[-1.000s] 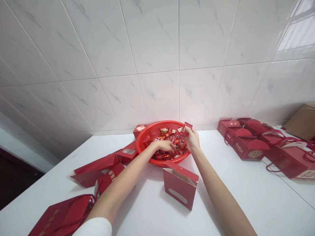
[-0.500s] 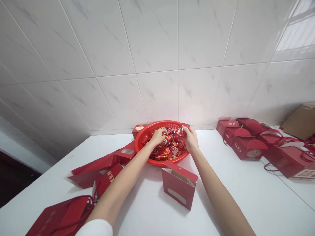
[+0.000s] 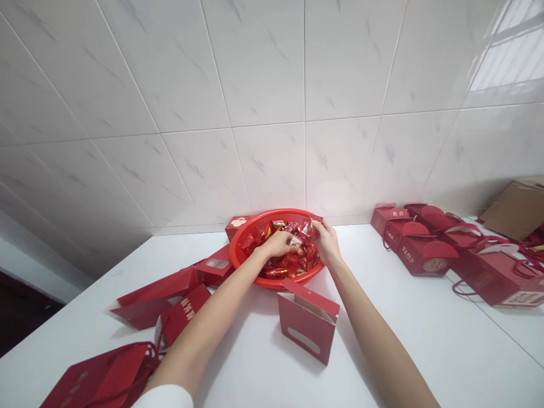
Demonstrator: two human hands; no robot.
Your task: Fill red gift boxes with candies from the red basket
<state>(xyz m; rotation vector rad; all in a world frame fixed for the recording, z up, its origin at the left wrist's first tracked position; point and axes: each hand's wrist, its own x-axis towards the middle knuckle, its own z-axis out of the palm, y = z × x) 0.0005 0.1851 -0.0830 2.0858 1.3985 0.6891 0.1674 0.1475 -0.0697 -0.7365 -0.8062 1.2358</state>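
A red plastic basket (image 3: 236,249) stands against the wall, filled with red-wrapped candies (image 3: 293,263). Inside it, my left hand (image 3: 278,245) reaches over the candies, its fingers closed at a small wrapped candy (image 3: 295,242) with a whitish patch. Over the basket's right rim, my right hand (image 3: 328,241) pinches a red candy packet (image 3: 315,221) between thumb and fingers. In front of the basket, between my forearms, a red cardboard box (image 3: 306,328) stands upright with its top flap raised.
Several red boxes (image 3: 157,294) and a red bag with cord handles (image 3: 102,374) lie left on the white table (image 3: 255,368). Closed red gift boxes (image 3: 425,249) with cords line the right side. A brown carton (image 3: 516,209) stands far right, and a tiled wall (image 3: 272,164) rises behind.
My left hand has shifted right and slightly down among the candies. My right hand has lowered the packet a little at the basket's right rim. The view has shifted slightly.
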